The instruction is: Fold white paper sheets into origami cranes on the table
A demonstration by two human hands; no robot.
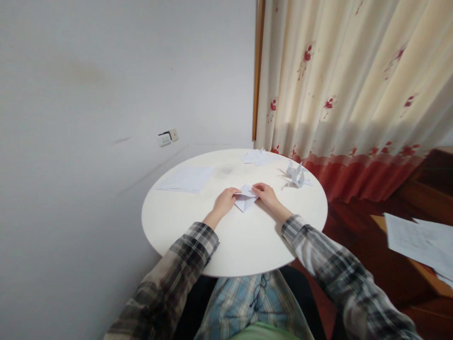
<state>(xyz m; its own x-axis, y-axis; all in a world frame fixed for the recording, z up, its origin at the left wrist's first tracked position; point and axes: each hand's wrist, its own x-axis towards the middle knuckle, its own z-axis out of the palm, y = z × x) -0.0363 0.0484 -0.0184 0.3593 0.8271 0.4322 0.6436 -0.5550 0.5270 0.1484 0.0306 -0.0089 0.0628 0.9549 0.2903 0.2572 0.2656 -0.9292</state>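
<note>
A small folded piece of white paper (pixel 245 200) lies on the round white table (pixel 184 226), pointed toward me. My left hand (pixel 225 200) pinches its left edge with curled fingers. My right hand (pixel 266 194) grips its right edge, fingers bent onto the paper. Both hands rest on the tabletop near its middle. Plaid sleeves cover both forearms.
A stack of flat white sheets (pixel 186 179) lies at the table's left back. A finished paper crane (pixel 296 175) stands at the right back, more folded paper (pixel 257 157) at the far edge. A flowered curtain (pixel 354 94) hangs behind; loose papers (pixel 417 238) lie on a wooden surface right.
</note>
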